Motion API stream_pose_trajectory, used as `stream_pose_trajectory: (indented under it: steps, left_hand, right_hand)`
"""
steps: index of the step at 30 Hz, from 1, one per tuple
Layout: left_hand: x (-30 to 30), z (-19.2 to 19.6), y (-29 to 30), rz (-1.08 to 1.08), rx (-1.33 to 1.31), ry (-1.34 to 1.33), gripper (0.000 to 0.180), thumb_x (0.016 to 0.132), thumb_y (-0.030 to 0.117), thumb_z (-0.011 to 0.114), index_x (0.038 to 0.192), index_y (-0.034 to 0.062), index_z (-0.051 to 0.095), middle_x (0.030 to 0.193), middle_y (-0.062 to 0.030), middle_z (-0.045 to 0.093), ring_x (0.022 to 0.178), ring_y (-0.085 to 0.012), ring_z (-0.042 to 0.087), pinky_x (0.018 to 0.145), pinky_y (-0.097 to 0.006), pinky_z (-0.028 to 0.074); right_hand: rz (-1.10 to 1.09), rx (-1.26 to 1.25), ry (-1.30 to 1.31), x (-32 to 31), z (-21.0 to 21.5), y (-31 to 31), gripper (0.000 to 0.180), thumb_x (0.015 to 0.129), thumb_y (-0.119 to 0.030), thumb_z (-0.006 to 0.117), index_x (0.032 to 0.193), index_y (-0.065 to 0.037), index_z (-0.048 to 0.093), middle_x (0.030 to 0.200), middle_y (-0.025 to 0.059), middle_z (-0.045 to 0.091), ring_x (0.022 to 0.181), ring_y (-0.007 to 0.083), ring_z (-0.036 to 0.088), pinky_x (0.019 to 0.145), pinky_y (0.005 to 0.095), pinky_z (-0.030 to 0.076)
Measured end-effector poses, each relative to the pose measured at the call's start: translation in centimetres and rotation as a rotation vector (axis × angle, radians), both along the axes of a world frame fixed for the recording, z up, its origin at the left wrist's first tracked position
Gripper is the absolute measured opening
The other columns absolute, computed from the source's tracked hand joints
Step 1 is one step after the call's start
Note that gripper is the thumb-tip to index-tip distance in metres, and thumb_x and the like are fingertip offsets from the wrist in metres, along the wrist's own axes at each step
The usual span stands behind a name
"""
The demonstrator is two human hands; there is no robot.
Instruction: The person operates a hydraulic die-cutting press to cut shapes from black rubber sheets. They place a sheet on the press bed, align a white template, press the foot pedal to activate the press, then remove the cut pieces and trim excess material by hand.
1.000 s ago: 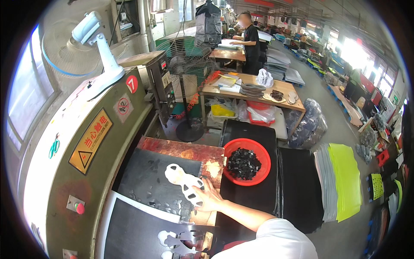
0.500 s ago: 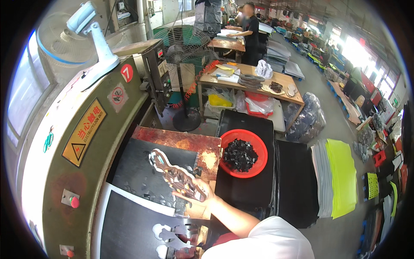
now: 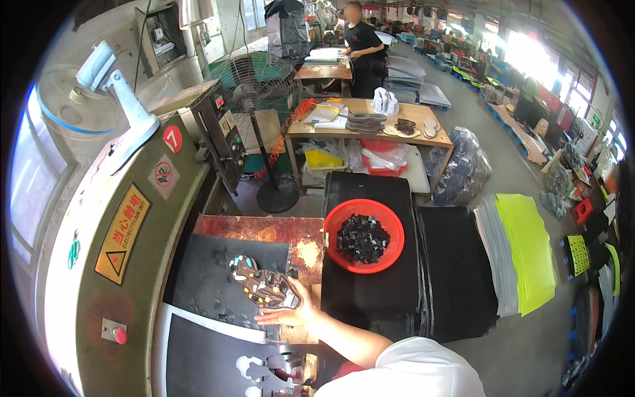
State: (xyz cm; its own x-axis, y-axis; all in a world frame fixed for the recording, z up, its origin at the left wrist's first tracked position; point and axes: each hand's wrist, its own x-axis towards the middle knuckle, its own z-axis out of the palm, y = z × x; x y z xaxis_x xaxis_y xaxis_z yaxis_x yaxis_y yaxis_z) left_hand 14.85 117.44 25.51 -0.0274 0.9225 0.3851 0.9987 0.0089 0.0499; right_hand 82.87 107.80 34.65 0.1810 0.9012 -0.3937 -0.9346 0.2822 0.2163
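Note:
My right hand [image 3: 291, 309] reaches in from the lower right, thumb on one side and fingers beneath, gripping a sole-shaped cutting die [image 3: 270, 288]. The die is brown, with dark openings and white, yellow and blue bits inside. It is over a black sheet [image 3: 218, 264], where small dark cut pieces lie scattered. Nearer to me is a second black sheet [image 3: 198, 354] with a white edge strip. Shiny cut-out shapes [image 3: 281, 364] lie by its right side. My left hand is outside the picture.
A red basin [image 3: 399, 235] of small black pieces stands right of the worn board [image 3: 264, 228]. Stacked black sheets [image 3: 456, 264] and yellow-green sheets [image 3: 526, 251] lie further right. A green press [image 3: 142, 264] borders the left. Behind are a floor fan [image 3: 246, 99], a wooden table [image 3: 324, 109] and a person [image 3: 364, 43].
My right hand has tilted the die flatter, so its brown inner face shows more fully. The whole view has shifted slightly. The person at the back has drawn their arms in.

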Motion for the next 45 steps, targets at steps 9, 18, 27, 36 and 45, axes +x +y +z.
stream_pose_trajectory:
  steps: [9,18,27,36,45]
  left_hand:
    - [0.1,0.1,-0.4,0.072,-0.006,-0.039,0.029,0.090,0.021,0.059,0.106,-0.0025,0.061,0.104,-0.0172,0.064,0.093,-0.0270,0.060,0.082,-0.036,0.049]
    - [4.8,6.5,-2.2,0.139,-0.062,-0.007,0.029,0.089,0.020,0.059,0.106,-0.0029,0.061,0.105,-0.0176,0.064,0.093,-0.0272,0.060,0.082,-0.036,0.049]
    - [6.7,5.8,0.0,0.151,-0.129,-0.438,0.048,0.089,0.034,0.056,0.128,0.0052,0.054,0.120,-0.0212,0.060,0.111,-0.0371,0.058,0.094,-0.042,0.045]
    - [7.8,5.8,-0.8,0.102,0.062,-0.246,0.041,0.086,0.020,0.062,0.121,0.0007,0.054,0.087,-0.0169,0.058,0.080,-0.0349,0.057,0.071,-0.045,0.045]
    - [7.7,5.3,-0.4,0.090,0.020,-0.413,0.040,0.088,0.019,0.059,0.124,0.0011,0.053,0.087,-0.0154,0.057,0.079,-0.0346,0.056,0.074,-0.044,0.045]
  right_hand:
    - [-0.194,0.169,-0.051,-0.9,-1.6,1.1,0.062,0.083,-0.046,0.060,0.131,-0.009,0.049,0.134,0.0248,0.042,0.122,0.0490,0.038,0.105,0.0654,0.029]
    - [-0.198,-0.017,-0.357,-1.6,1.9,2.1,0.042,0.085,-0.039,0.059,0.120,-0.017,0.057,0.119,0.0087,0.059,0.113,0.0287,0.051,0.102,0.0574,0.033]
    - [-0.033,0.060,-0.752,-9.8,7.4,0.4,0.070,0.079,-0.016,0.060,0.140,0.002,0.031,0.126,0.0194,0.052,0.105,0.0308,0.060,0.099,0.0484,0.047]
    - [0.521,0.134,-1.570,-25.3,8.1,7.4,0.085,0.061,-0.028,0.080,0.131,0.008,0.045,0.115,0.0157,0.059,0.107,0.0242,0.058,0.095,0.0338,0.043]
    - [0.362,0.075,-2.565,-46.7,0.7,13.1,0.074,0.054,-0.014,0.080,0.122,-0.011,0.050,0.133,0.0294,0.030,0.123,0.0486,0.031,0.102,0.0520,0.033]
